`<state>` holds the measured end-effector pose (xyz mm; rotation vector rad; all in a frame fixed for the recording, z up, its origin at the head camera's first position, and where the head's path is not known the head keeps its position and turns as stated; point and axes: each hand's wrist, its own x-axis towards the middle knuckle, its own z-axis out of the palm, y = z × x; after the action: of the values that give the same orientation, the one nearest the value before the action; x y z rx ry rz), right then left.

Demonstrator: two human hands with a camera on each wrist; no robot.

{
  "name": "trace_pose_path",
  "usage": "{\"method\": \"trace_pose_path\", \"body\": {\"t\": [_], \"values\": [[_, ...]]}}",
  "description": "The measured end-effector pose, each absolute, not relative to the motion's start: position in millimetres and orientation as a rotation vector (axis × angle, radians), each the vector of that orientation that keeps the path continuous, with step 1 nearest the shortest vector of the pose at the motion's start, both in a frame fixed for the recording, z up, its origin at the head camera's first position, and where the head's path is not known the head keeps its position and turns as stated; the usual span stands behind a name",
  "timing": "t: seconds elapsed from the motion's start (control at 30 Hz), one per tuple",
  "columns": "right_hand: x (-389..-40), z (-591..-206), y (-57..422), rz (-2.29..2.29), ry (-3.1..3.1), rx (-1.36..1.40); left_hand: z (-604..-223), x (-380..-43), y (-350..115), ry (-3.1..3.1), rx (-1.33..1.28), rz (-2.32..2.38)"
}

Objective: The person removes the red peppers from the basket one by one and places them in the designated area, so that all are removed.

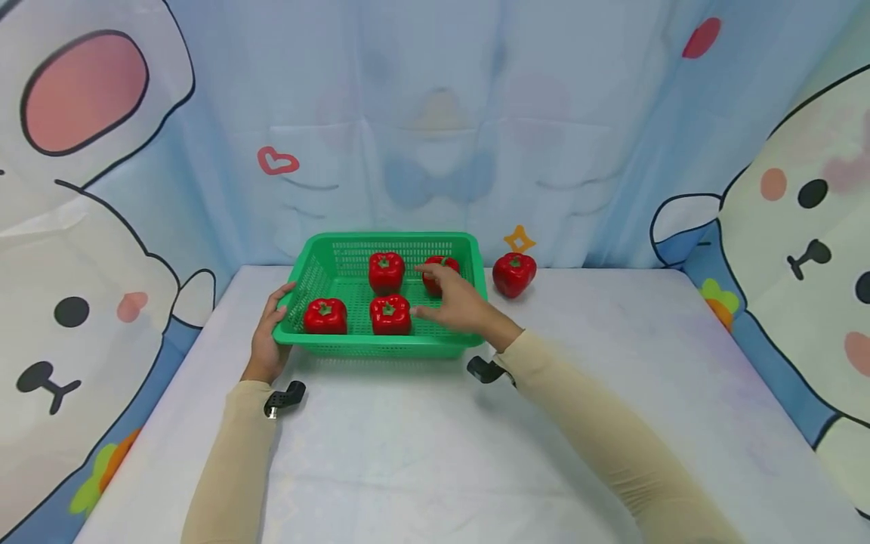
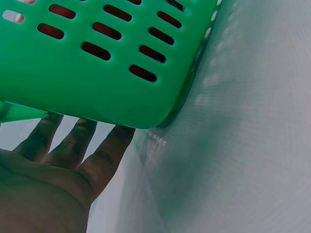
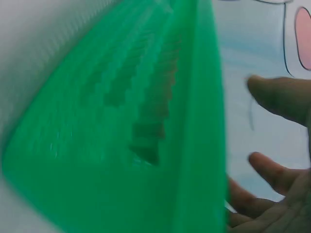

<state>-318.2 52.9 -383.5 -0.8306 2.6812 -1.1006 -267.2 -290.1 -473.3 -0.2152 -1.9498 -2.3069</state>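
Observation:
Red bell peppers sit in a green perforated basket (image 1: pixel 381 346): one at the back middle (image 1: pixel 387 273), one at the front left (image 1: pixel 325 316), one at the front middle (image 1: pixel 390 315), and another pepper (image 1: pixel 435 285) at the back right. My left hand (image 1: pixel 267 340) holds the basket's left rim; in the left wrist view its fingers (image 2: pixel 104 158) reach behind the edge. Over the basket's right side, my right hand (image 1: pixel 457 298) spreads thumb and fingers with nothing between them. It partly covers the back right pepper in the head view.
One more red bell pepper (image 1: pixel 514 273) lies on the white-covered table (image 1: pixel 612 332), just outside the basket's right end. A blue cloth (image 1: pixel 435 98) with cartoon animals hangs behind the table and along its sides.

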Motion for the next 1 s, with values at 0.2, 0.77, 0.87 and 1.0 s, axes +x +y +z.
{"method": "trace_pose_path", "body": {"t": [0.2,0.77,0.87,1.0], "values": [[-317,-397,23,-0.965,2.609,-0.792,-475,-266,-291,-1.950,-0.217,-2.300],[-319,-404,1,-0.909,2.596,-0.716,-472,-265,-289,-1.926,-0.227,-2.314],[-318,-403,2,-0.918,2.609,-0.703,-473,-265,-289,-1.931,-0.225,-2.313],[-318,-403,3,-0.943,2.644,-0.686,-474,-265,-291,-1.931,-0.235,-2.307]]}}
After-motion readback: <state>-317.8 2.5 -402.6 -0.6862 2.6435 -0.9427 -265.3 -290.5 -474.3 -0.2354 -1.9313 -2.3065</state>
